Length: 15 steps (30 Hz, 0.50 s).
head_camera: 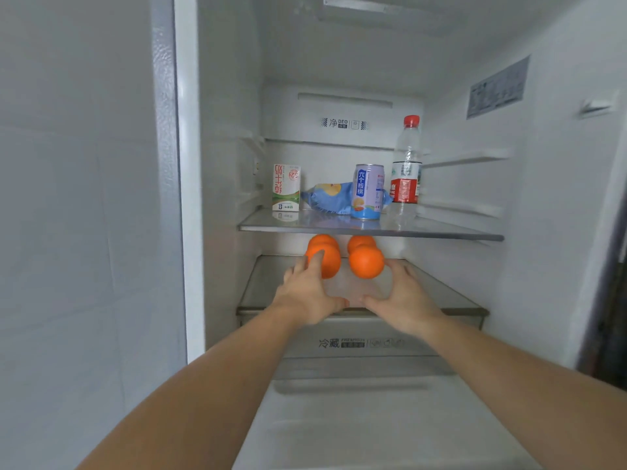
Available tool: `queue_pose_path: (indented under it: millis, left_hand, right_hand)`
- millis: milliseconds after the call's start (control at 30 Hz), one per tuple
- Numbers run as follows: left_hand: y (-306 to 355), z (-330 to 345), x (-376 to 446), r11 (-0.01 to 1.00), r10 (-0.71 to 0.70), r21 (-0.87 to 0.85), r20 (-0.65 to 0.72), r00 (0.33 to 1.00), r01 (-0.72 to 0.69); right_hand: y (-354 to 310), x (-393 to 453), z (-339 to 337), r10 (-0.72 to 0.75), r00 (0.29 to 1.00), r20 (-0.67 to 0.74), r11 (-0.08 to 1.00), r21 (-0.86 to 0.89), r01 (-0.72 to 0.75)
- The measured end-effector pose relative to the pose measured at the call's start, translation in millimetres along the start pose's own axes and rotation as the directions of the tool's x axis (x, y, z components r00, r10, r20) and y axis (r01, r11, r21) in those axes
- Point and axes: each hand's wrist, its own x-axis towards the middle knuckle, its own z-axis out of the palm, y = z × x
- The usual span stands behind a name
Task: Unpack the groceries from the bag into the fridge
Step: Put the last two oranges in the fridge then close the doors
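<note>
The fridge stands open in front of me. On its lower glass shelf [441, 293] lie two oranges in front, a left orange [330, 262] and a right orange [365, 262], with two more half hidden behind them. My left hand [307, 293] reaches onto the shelf, fingers spread and resting against the left side of the left orange, thumb away from it. My right hand [405, 298] lies just right of the right orange with its fingers apart and nothing in it. Between my thumbs is a pale hazy patch I cannot identify. No bag is in view.
The upper glass shelf [441, 232] carries a milk carton [286, 187], a blue snack packet [327, 197], a purple drink can [367, 191] and a red-capped water bottle [406, 164]. A drawer front [359, 344] sits below the lower shelf. The fridge's white side wall [84, 232] is at my left.
</note>
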Motion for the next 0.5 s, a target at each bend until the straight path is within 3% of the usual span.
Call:
queue_pose_path:
  millis: [233,500]
  left_hand:
    - [21,-22,-72,0.996,-0.024,0.079,-0.058,0.998,0.029]
    - [69,-12,-195,0.992,-0.09,0.084,0.003,0.996,0.089]
  right_hand:
    - [-15,-66,-31,-0.037,0.999,0.003,0.999,0.005,0.037]
    - [12,-188,-84,-0.038,0.994,0.105,0.998,0.058,0.032]
